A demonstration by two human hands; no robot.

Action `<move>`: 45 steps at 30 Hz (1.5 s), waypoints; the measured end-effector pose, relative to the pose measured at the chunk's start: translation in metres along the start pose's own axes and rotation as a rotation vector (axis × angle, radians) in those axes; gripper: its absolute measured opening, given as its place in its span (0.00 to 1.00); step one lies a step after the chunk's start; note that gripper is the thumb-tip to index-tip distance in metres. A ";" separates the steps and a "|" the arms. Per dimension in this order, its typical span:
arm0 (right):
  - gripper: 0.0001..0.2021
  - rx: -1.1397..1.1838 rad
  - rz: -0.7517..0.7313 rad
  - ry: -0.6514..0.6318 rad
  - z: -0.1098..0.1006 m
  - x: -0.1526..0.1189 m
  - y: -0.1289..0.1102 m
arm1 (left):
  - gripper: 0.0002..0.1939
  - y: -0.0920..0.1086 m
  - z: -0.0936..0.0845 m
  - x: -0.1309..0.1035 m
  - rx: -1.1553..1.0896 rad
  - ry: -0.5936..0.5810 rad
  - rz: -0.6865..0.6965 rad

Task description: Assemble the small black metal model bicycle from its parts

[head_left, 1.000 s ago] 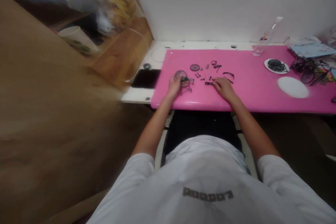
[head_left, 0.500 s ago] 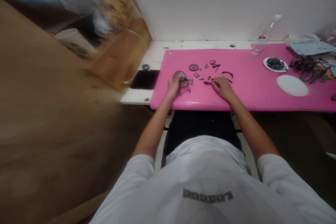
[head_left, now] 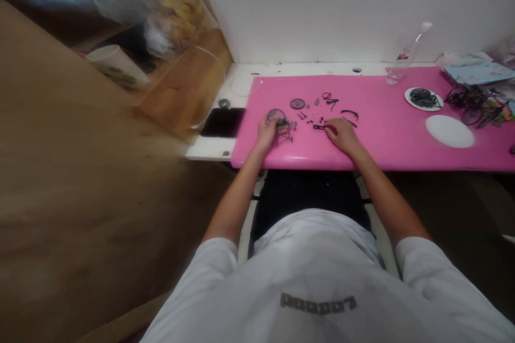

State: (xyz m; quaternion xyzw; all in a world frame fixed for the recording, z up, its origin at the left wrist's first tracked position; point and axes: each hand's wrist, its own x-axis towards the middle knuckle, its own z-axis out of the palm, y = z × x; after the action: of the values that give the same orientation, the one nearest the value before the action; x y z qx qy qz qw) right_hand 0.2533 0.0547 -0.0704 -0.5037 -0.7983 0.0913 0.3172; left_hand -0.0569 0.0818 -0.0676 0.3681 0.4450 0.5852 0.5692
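Steadying the small frame [head_left: 291,125] calls for a light grip; the left hand [head_left: 266,133] holds it just above the pink mat [head_left: 374,142] or on it, I cannot tell which, beside the spoked wheel [head_left: 276,113]; the right hand [head_left: 341,133] has its fingertips at one end of the black piece [head_left: 318,127], whether pinching or only touching I cannot tell; good handling would take that piece by its end, keep thin struts unbent, and leave the loose wheel [head_left: 297,103] undisturbed.

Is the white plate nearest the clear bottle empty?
No, a heap of thin black parts lies on that plate.
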 end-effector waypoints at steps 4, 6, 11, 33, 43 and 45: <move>0.16 -0.006 0.012 -0.007 0.001 0.000 0.001 | 0.20 -0.001 0.000 0.000 0.003 -0.010 -0.003; 0.16 -0.010 0.018 -0.007 0.001 0.000 0.001 | 0.20 -0.002 0.000 0.000 0.005 -0.014 0.006; 0.16 -0.010 0.001 0.004 0.000 0.000 0.002 | 0.18 -0.003 0.001 0.001 0.011 -0.012 0.021; 0.15 -0.191 0.314 0.396 0.003 -0.003 0.013 | 0.17 -0.003 0.002 0.000 0.021 0.010 -0.003; 0.20 -0.156 0.375 0.225 0.012 -0.003 0.028 | 0.16 -0.004 0.002 0.001 0.041 0.010 0.001; 0.22 -0.190 0.363 0.178 0.011 -0.003 0.025 | 0.17 -0.006 0.001 0.002 0.044 0.010 0.010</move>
State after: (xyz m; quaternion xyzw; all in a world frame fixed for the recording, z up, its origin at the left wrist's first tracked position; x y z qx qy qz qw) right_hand 0.2661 0.0666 -0.0921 -0.6727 -0.6685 0.0263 0.3160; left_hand -0.0545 0.0838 -0.0729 0.3798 0.4588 0.5798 0.5560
